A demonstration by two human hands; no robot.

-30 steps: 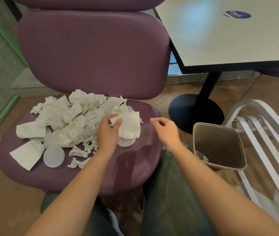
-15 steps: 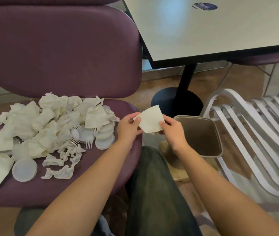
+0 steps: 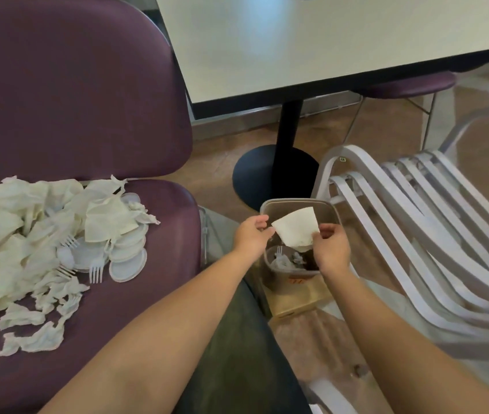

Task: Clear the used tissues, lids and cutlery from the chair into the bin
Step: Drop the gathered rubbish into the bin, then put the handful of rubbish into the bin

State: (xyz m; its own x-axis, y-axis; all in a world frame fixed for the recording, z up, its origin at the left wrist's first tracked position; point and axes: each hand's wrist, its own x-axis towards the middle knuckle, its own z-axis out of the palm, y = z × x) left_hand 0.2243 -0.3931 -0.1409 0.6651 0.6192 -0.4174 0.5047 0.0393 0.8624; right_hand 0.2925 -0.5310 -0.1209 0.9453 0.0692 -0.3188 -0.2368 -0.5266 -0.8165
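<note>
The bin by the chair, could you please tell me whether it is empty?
Not empty: the bin holds crumpled tissues and a fork at its bottom.

One flat white paper tissue [image 3: 295, 228] is held between two bare hands, above one brown square plastic bin [image 3: 331, 212]. Left of the hands, three white plastic forks [image 3: 96, 271] show plainly among round white plastic lids [image 3: 126, 265] and crumpled white tissues [image 3: 32, 343] too heaped to count.

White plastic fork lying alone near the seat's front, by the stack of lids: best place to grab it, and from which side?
Pinch the plastic fork by its handle end, coming from above. It lies flat on the purple chair seat with tines toward the seat's front edge, so only a top-down pinch fits. The handle end sits close to the lids, so the grip is probably easiest mid-handle.
</note>
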